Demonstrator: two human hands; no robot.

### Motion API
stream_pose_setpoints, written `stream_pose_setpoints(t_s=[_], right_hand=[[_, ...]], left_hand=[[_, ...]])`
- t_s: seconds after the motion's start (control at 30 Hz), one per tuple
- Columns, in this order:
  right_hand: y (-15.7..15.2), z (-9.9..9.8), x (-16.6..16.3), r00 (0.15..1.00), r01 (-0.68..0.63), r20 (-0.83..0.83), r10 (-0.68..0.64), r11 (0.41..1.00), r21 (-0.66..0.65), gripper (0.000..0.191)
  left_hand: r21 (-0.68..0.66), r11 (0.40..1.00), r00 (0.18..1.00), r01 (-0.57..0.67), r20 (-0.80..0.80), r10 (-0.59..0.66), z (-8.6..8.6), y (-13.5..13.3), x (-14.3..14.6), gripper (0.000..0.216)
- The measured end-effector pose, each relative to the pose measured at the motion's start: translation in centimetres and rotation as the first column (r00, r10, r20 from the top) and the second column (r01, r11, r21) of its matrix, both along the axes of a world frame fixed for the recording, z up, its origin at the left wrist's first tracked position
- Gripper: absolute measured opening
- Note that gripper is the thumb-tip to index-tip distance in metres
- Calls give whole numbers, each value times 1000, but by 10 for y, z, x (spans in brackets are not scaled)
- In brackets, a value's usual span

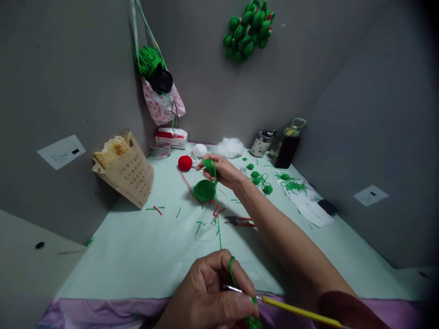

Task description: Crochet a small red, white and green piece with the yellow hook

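Observation:
My left hand (212, 292), low in the view, pinches a crochet hook (298, 311) with a yellow handle, together with a small piece of green crochet (254, 320). Green yarn loops over its index finger. From there a green strand (219, 230) runs up to my right hand (224, 171), stretched over the table with its fingers closed around a green bundle of yarn (209, 167). Just below that hand lies a round green dish-like thing (205, 190). A red yarn ball (185, 163) sits to its left. Thread snips (240, 221) lie under my right forearm.
A paper bag with bread (121, 169) leans at left. At the back are white stuffing (229, 147), a pen cup (262, 144) and a bottle (288, 144). Small green pieces (256, 177) and yarn scraps lie about. A dotted bag (164, 100) and green crocheted pieces (248, 32) hang above.

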State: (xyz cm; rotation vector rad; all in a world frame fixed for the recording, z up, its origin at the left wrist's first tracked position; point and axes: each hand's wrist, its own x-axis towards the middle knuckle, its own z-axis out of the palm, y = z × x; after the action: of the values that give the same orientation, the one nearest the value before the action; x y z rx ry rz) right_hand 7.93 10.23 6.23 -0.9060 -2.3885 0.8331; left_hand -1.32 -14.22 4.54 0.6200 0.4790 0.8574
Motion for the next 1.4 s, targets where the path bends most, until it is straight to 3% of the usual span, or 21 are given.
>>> stream_pose_setpoints(t_s=[0.1, 0.17, 0.23, 0.37, 0.5, 0.63, 0.7, 0.8, 0.87, 0.93, 0.97, 1.03, 1.1, 1.13, 1.17, 1.23, 1.27, 1.3, 1.4], right_hand=[[2, 1, 8, 993, 79, 81, -82, 996, 43, 27], [0, -6, 13, 977, 103, 176, -117, 991, 89, 40], [-6, -16, 14, 946, 87, 301, -123, 988, 131, 51], [-22, -24, 13, 877, 6, 471, -98, 981, 193, 48], [-8, 6, 11, 880, -41, 466, -95, 961, 273, 49], [29, 51, 18, 902, 142, 316, -296, 892, 430, 85], [33, 62, 29, 934, 194, 165, -317, 838, 510, 77], [4, 54, 57, 961, 61, 209, -179, 878, 475, 47], [-33, 39, 87, 949, -77, 310, -61, 906, 417, 52], [-75, 26, 122, 878, -270, 476, 54, 877, 398, 67], [-95, 22, 140, 875, -248, 484, 3, 861, 444, 68], [-131, 20, 171, 908, -86, 390, -154, 842, 532, 60], [-162, 19, 187, 944, 157, 147, -295, 794, 587, 49], [-176, 18, 188, 950, 259, 3, -311, 796, 547, 44], [-188, 14, 184, 948, 316, -111, -297, 854, 414, 39], [-209, 1, 167, 920, 293, -291, -263, 954, 62, 32], [-216, -7, 154, 893, 230, -381, -240, 970, -75, 42], [-221, -16, 142, 840, 203, -477, -257, 965, -163, 47], [-222, -41, 113, 689, 272, -618, -379, 925, -264, 23]], left_hand=[[-14, 1000, 1000, -19, -8, 19, 3, -3, -1, 39], [-9, 1000, 999, -25, -24, 25, 2, -4, 0, 40], [-8, 1000, 999, -25, -30, 25, 1, -4, 1, 41], [5, 1000, 1000, -1, -22, 1, 2, -2, 2, 42], [17, 1000, 1000, -4, 1, 4, 3, -1, 2, 40], [43, 999, 999, -7, 43, 5, -1, 1, 3, 33], [26, 999, 993, -31, 113, 28, -2, 2, 2, 28], [-25, 991, 965, -133, 225, 135, 3, 3, -2, 21], [-83, 972, 942, -218, 241, 232, 8, 4, -6, 18], [-150, 945, 925, -291, 208, 318, 12, 5, -10, 17], [-176, 932, 917, -317, 194, 349, 13, 7, -11, 18], [-218, 906, 901, -362, 167, 400, 14, 10, -10, 22], [-251, 888, 894, -384, 141, 426, 12, 13, -4, 26], [-257, 889, 898, -379, 130, 421, 10, 15, 1, 27], [-257, 895, 908, -365, 117, 403, 8, 16, 7, 28], [-229, 920, 934, -320, 85, 346, 3, 17, 20, 26], [-198, 933, 946, -300, 64, 318, 0, 17, 27, 24], [-159, 943, 953, -291, 37, 301, -2, 17, 33, 21], [-12, 948, 946, -319, -63, 318, -10, 19, 45, 16]])
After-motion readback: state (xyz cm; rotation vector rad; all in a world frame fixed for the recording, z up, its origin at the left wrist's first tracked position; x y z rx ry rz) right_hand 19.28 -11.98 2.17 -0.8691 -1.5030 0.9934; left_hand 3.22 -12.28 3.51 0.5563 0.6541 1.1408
